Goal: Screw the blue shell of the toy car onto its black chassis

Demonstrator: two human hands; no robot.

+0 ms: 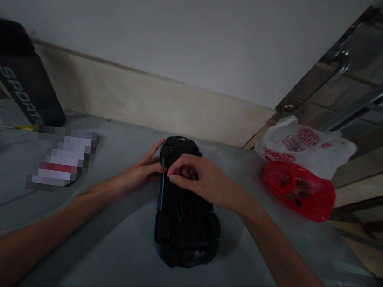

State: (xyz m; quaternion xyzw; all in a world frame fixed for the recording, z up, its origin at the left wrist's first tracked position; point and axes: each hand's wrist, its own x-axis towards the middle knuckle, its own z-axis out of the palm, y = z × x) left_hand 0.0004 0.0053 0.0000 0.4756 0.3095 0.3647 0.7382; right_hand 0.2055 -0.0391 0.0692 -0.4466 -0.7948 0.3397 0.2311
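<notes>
Well left of the upturned toy car (185,218), a dark cylindrical bottle (24,74). At the car's left side, left hand (142,167), digits spread. Car lies on the smooth grey table (100,249), moulded black underside up. Above it, right hand (201,177), fingertips together; pinched item undeterminable. Right of car, crinkled red plastic bag (314,197).

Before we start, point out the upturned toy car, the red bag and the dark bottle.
Toy car (185,214), head view: on its black underside.
Red bag (316,195), head view: on its right part.
Dark bottle (31,76), head view: on its body, beside the lettering.
</notes>
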